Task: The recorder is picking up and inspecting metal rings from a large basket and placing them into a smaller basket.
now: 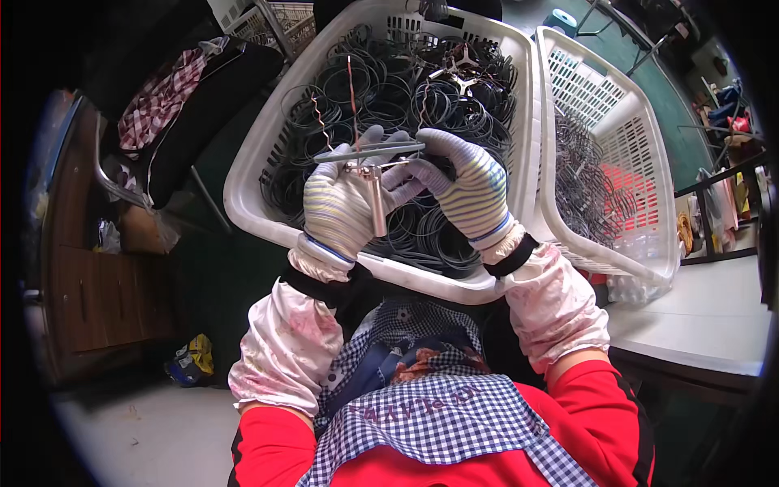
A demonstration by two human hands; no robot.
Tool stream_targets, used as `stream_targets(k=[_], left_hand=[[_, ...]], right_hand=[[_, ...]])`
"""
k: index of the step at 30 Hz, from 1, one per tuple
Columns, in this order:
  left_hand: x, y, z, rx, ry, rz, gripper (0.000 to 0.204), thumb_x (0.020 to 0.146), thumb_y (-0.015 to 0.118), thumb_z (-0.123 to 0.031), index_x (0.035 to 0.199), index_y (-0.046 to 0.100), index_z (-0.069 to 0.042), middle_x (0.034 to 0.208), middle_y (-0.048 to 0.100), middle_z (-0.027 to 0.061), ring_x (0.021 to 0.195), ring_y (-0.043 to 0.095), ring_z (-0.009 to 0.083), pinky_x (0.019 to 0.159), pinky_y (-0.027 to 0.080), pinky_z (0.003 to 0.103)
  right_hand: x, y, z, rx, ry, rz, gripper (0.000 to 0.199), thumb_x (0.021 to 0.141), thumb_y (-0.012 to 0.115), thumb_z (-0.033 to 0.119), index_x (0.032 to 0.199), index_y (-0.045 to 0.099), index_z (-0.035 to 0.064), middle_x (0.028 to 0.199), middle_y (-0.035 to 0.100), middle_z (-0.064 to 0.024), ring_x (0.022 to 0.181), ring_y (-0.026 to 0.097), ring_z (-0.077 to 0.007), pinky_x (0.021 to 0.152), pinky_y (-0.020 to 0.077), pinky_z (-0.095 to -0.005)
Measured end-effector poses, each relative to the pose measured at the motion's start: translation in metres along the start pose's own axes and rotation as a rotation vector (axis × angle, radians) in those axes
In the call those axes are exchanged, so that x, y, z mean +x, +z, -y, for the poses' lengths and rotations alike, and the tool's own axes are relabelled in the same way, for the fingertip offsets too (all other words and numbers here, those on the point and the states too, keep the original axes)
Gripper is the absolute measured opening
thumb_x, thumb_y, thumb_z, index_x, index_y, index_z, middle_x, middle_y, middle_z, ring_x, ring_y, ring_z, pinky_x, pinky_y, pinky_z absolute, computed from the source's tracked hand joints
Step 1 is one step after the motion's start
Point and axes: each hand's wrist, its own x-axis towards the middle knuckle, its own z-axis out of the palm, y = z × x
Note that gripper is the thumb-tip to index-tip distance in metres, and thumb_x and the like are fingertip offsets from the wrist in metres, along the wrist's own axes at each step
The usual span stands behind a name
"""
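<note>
While the gloved left hand (345, 203) clasps a metal tool (375, 191) upright over the white basket (243, 174) of black rings, the right hand (471, 191) apparently pinches one ring (369, 152) flat atop it.

Floor packet: I see one small crumpled packet (191, 358), yellow with dark blue patches, lying on the floor at lower left, just beside the foot of the brown wooden cabinet (97, 300).
Bag by cabinet: a clear, crinkled plastic bag (107, 235) sits higher up at the left, against the cabinet top.
Labels, signs, screens: I can make out none.
</note>
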Motion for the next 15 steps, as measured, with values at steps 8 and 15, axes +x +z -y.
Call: stream_targets(k=[8,15], left_hand=[[0.001,-0.014,-0.031,0.306,-0.19,0.046,0.055,0.104,0.042,-0.045,0.129,0.053,0.003,0.116,0.065,0.0233,0.076,0.07,0.032,0.066,0.062,0.041],[-0.009,0.0,-0.033,0.216,0.012,-0.031,0.034,0.104,0.051,-0.028,0.126,0.056,-0.003,0.118,0.066,0.0214,0.091,0.071,0.0307,0.068,0.062,0.043]], right_hand=[[0.005,-0.006,-0.012,-0.027,0.173,-0.007,0.038,0.087,0.076,0.024,0.117,0.067,0.004,0.099,0.073,-0.0166,0.094,0.071,-0.0315,0.082,0.0564,-0.0372],[-0.039,0.021,-0.064,-0.996,0.291,0.677,0.034,0.089,0.068,0.04,0.106,0.074,0.0112,0.129,0.063,-0.0135,0.11,0.066,-0.0271,0.089,0.0522,-0.0403]])
